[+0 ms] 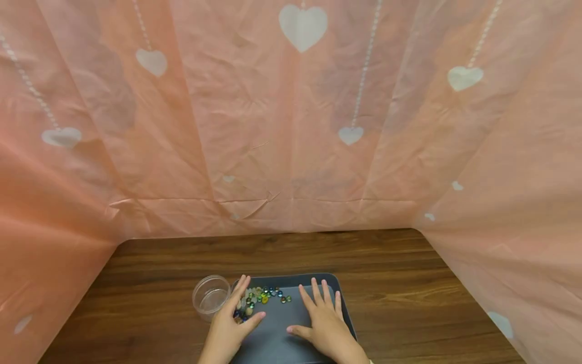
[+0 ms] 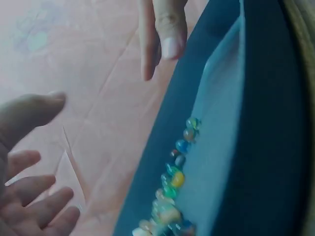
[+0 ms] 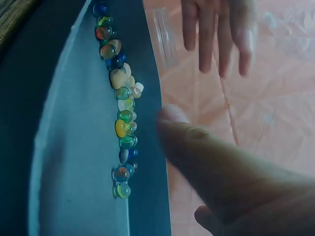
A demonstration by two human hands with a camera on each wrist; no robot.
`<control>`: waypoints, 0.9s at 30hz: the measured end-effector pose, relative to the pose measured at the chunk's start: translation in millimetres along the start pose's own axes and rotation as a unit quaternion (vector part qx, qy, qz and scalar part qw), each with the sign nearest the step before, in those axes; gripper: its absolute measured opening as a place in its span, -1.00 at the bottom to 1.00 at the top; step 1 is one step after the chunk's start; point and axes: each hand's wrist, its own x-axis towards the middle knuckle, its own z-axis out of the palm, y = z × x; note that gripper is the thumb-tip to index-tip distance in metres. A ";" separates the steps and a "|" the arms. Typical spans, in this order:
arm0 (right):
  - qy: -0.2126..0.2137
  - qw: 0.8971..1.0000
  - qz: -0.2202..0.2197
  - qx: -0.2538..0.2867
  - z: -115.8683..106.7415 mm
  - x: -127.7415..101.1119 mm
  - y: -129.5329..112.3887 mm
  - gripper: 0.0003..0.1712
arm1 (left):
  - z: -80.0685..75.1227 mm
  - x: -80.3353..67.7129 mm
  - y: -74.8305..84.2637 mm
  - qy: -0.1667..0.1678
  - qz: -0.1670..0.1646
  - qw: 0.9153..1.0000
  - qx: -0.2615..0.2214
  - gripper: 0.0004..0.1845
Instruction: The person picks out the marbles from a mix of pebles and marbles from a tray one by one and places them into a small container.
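Note:
Over the left part of a dark grey tray [image 1: 282,336], my left hand [image 1: 228,326] is held with its fingers extended and its thumb apart, gripping nothing. My right hand [image 1: 326,322] is spread above the tray's right side, also holding nothing. Glass marbles [image 1: 259,296] and several pale stones [image 3: 118,78] lie along the tray's back and left side, partly hidden by the left hand. Among them is a yellow piece [image 3: 121,128]. In the right wrist view, the right thumb [image 3: 197,147] looms in front of the marbles and does not touch them.
Just left of the tray stands a clear round plastic container [image 1: 211,298], close to the left hand. Brown wood-grain table [image 1: 400,283] surrounds the tray. A pink curtain with hearts [image 1: 291,126] encloses the back and both sides.

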 end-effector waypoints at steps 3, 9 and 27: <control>-0.008 1.000 0.002 0.015 -0.8 0.1 1.4 0.14 | -3.9 -5.7 -10.2 0.047 -0.016 0.996 -0.078 -0.27; -0.009 0.999 0.000 0.031 -1.1 1.2 5.4 0.15 | -7.0 -17.4 -36.3 0.133 -0.039 0.957 -0.253 -0.47; -0.016 0.998 -0.012 0.064 -1.2 -5.8 13.8 0.10 | -0.2 -27.4 -64.6 0.139 -0.173 0.944 -0.245 -0.44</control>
